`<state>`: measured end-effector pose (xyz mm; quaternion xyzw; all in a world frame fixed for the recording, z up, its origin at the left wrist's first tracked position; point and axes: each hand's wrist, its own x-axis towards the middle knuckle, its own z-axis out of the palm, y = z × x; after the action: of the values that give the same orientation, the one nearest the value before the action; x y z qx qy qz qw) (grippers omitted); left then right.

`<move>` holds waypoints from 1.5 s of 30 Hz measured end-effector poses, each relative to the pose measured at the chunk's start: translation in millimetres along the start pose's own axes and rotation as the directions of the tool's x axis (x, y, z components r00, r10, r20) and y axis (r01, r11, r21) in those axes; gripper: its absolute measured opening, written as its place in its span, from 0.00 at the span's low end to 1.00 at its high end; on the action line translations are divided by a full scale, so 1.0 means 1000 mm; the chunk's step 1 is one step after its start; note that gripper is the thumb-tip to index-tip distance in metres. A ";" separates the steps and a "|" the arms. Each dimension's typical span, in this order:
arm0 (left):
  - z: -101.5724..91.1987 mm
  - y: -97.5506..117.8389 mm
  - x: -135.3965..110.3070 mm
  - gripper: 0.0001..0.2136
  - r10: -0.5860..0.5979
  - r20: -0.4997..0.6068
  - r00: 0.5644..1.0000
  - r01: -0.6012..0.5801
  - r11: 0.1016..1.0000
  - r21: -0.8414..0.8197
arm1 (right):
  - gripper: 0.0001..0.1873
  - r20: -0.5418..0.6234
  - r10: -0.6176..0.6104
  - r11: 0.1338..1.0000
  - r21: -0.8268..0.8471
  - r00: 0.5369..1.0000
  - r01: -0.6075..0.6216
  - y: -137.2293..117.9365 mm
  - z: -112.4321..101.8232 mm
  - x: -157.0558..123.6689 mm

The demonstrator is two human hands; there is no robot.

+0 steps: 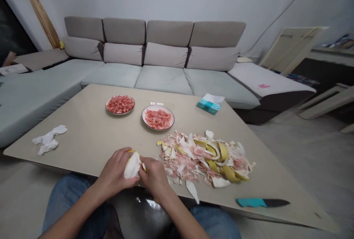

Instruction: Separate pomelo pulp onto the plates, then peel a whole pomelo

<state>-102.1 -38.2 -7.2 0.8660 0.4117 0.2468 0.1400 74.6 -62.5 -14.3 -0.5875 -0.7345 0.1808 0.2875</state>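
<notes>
My left hand (114,173) is wrapped round a piece of pomelo (132,166), its white pith facing up and some yellow rind along its edge. Against its right side, my right hand (155,177) is closed in a pinch on a small strip of yellow peel (144,167). Both hands are above the table's near edge. To their right lies a heap of pomelo peel (206,158), mixing yellow rind, white pith and pinkish membrane. Beyond them, two dark-rimmed plates hold pink pomelo flesh: a nearer plate (170,122) and a farther plate (132,110).
A knife (262,203) with a turquoise handle and dark blade lies near the front right edge. Crumpled white tissue (49,141) is on the table's left. A blue tissue pack (208,105) stands at the far right. Behind the table (91,121) runs a grey sofa (163,78).
</notes>
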 end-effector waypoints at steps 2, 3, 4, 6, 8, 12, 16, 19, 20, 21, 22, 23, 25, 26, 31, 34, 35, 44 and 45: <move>0.000 0.000 0.001 0.28 -0.002 -0.012 1.000 0.002 1.000 0.006 | 0.11 -0.028 0.004 1.000 0.026 1.000 -0.003 0.003 0.003 0.001; -0.001 0.000 0.001 0.28 0.000 -0.014 1.000 0.000 1.000 0.010 | 0.11 -0.041 0.016 0.998 0.058 0.999 -0.014 0.004 0.004 0.001; -0.001 0.000 0.001 0.28 0.005 -0.014 1.000 -0.005 1.000 0.015 | 0.12 -0.048 0.029 0.995 0.092 0.998 -0.025 0.005 0.003 0.002; -0.001 0.001 0.001 0.28 0.016 -0.010 1.000 -0.016 1.000 0.022 | 0.13 -0.035 0.042 0.990 0.137 0.999 -0.037 0.007 -0.001 0.002; -0.001 0.002 0.001 0.28 0.024 -0.012 1.000 -0.023 0.999 0.027 | 0.13 0.005 0.032 0.991 0.132 0.999 -0.032 0.006 -0.006 0.003; -0.001 0.002 0.001 0.28 0.034 -0.015 0.999 -0.033 0.999 0.037 | 0.13 0.048 0.035 0.998 0.043 0.998 -0.037 0.003 -0.007 0.004; -0.001 0.002 0.001 0.29 0.033 -0.008 0.999 -0.033 0.999 0.043 | 0.12 -0.038 0.093 0.995 0.043 0.995 -0.091 0.005 0.002 0.006; -0.001 0.001 0.000 0.29 0.028 -0.001 1.000 -0.028 0.999 0.045 | 0.10 -0.063 0.156 0.973 0.181 0.986 -0.143 0.011 0.003 0.009; -0.001 0.001 0.000 0.29 0.026 0.000 1.000 -0.026 0.999 0.044 | 0.10 -0.052 0.178 0.960 0.229 0.983 -0.162 0.012 0.001 0.010; -0.001 0.001 0.000 0.29 0.025 0.001 1.000 -0.025 0.999 0.043 | 0.10 -0.037 0.194 0.948 0.263 0.980 -0.177 0.013 0.000 0.010; -0.001 0.000 0.000 0.29 0.024 0.002 1.000 -0.024 0.999 0.042 | 0.10 -0.024 0.195 0.943 0.277 0.980 -0.181 0.013 -0.002 0.011; -0.001 0.000 0.000 0.30 0.024 0.003 1.000 -0.024 0.999 0.042 | 0.11 -0.014 0.181 0.947 0.271 0.983 -0.170 0.013 -0.004 0.011; -0.001 -0.001 -0.001 0.29 0.029 0.003 1.000 -0.030 0.999 0.044 | 0.12 0.008 0.109 0.973 0.206 0.994 -0.108 0.010 -0.006 0.011; -0.001 -0.002 -0.001 0.29 0.034 0.001 0.999 -0.034 0.998 0.044 | 0.12 0.017 0.068 0.985 0.159 0.998 -0.070 0.008 -0.005 0.011; -0.002 -0.005 -0.002 0.29 0.030 -0.010 0.999 -0.030 0.999 0.037 | 0.12 -0.010 0.057 0.994 0.090 0.998 -0.055 0.006 0.000 0.013; -0.002 -0.006 -0.001 0.30 0.045 0.000 0.999 -0.045 0.998 0.034 | 0.13 0.011 0.124 0.966 0.227 0.992 -0.123 0.010 -0.002 0.014; -0.002 -0.006 -0.001 0.31 0.054 0.005 0.999 -0.054 0.998 0.035 | 0.13 0.028 0.133 0.957 0.256 0.991 -0.136 0.011 -0.004 0.015; -0.002 -0.005 -0.002 0.29 0.073 -0.020 0.997 -0.073 0.997 0.031 | 0.11 0.024 0.048 0.999 0.018 0.999 -0.048 0.007 -0.001 0.015; -0.002 -0.005 -0.002 0.29 0.072 -0.022 0.997 -0.071 0.997 0.025 | 0.11 0.009 0.057 0.997 0.053 0.998 -0.057 0.008 0.001 0.016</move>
<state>-107.5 -36.5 -8.2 0.8790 0.3849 0.2566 0.1158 77.9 -45.5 -16.5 -0.5996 -0.7134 0.2108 0.2951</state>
